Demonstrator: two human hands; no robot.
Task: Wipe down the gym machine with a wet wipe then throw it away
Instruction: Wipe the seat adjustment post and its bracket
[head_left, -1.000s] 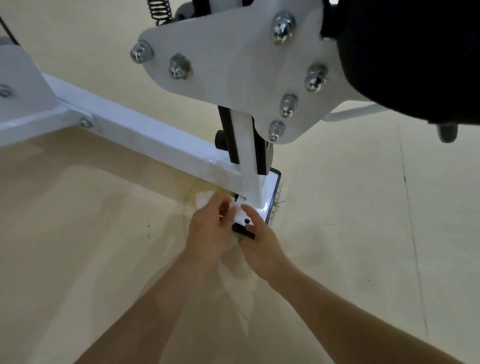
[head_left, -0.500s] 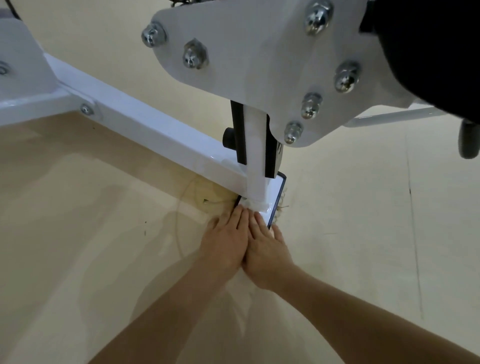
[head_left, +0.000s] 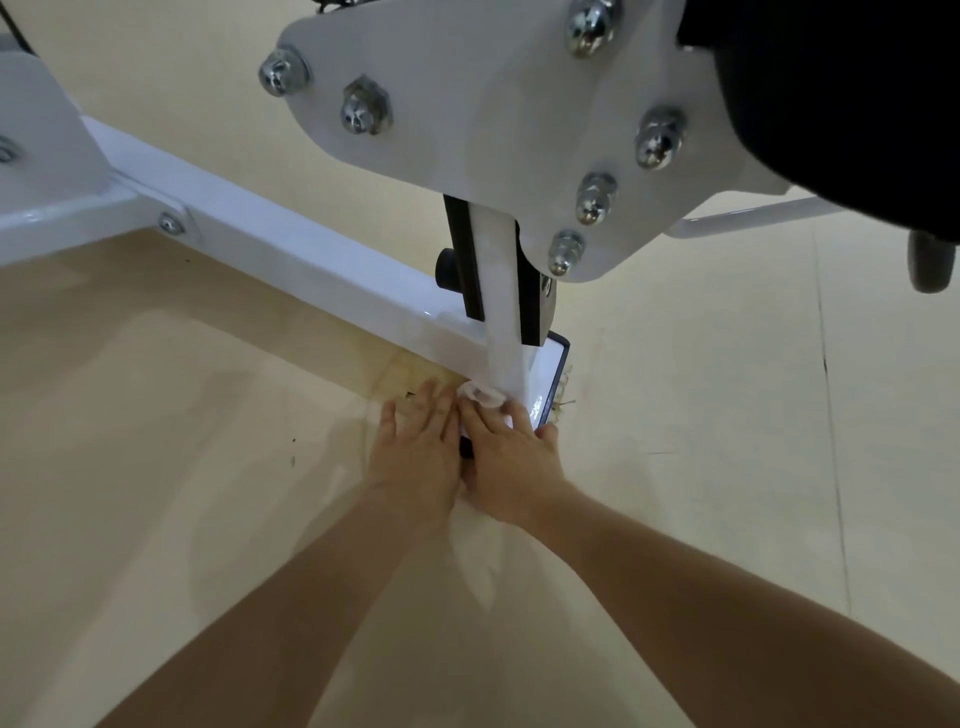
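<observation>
Filling the upper view, glossy white gym machine (head_left: 467, 130) with chrome bolts (head_left: 658, 137), square beam (head_left: 291, 249) slanting down to a dark-edged base plate (head_left: 548, 371). Leaves wide room on pale beige floor (head_left: 727, 467) right of and below that foot. Presses small crumpled white wet wipe (head_left: 480, 396) against the post's base with straight right hand (head_left: 511, 462) fingers; lays left hand (head_left: 415, 452) flat alongside, touching it, fingers straight and together.
</observation>
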